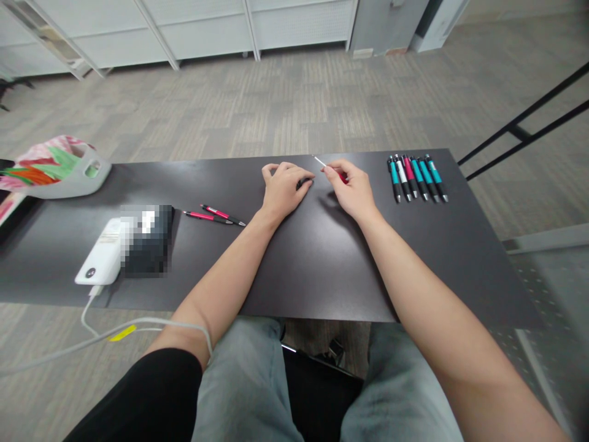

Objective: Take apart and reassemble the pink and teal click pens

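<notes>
My left hand rests low over the dark table, thumb and fingers closed around a small black piece, which looks like a pen's grip section. Just to its right, my right hand is closed on a red pen barrel, mostly hidden by the fingers. A thin white refill sticks out from these fingertips toward the upper left. The two hands are apart. Left of my left forearm lie two pink pens with black grips, one a pink pen and the other a pink pen.
Several teal, white and pink pens lie in a row at the table's right. On the left are a white power bank with a cable, a blurred-out dark object and a white basket of colourful items.
</notes>
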Action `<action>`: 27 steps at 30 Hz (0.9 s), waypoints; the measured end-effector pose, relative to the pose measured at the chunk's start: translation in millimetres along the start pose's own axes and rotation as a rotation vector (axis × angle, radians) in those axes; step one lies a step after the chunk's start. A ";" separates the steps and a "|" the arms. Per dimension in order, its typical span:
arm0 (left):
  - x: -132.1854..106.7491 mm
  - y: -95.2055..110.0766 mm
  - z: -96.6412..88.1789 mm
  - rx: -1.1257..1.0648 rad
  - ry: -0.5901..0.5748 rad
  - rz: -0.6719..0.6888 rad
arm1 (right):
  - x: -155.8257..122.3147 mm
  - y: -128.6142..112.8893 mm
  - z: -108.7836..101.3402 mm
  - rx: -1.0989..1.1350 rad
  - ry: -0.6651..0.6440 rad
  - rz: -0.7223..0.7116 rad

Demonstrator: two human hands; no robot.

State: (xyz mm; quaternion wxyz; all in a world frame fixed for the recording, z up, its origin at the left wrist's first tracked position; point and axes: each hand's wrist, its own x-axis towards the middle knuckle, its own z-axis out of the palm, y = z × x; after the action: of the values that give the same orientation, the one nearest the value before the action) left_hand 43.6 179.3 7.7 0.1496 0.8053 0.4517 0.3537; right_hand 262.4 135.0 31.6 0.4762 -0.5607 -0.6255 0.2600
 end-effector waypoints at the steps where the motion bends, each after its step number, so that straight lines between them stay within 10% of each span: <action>1: 0.0 0.5 -0.5 -0.006 0.011 -0.006 | 0.1 0.7 0.1 -0.004 0.002 -0.008; 19: -3.9 5.3 -10.4 0.048 0.091 -0.051 | 1.4 11.5 0.9 0.000 0.005 -0.024; 27: 3.9 17.6 -16.7 -0.267 0.090 -0.101 | -0.7 12.8 -1.4 0.000 -0.094 -0.061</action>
State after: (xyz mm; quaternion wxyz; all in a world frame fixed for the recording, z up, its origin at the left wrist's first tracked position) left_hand 44.1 171.6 31.1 0.2526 0.7379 0.4469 0.4382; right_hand 269.3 137.1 21.0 0.4538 -0.5285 -0.6641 0.2713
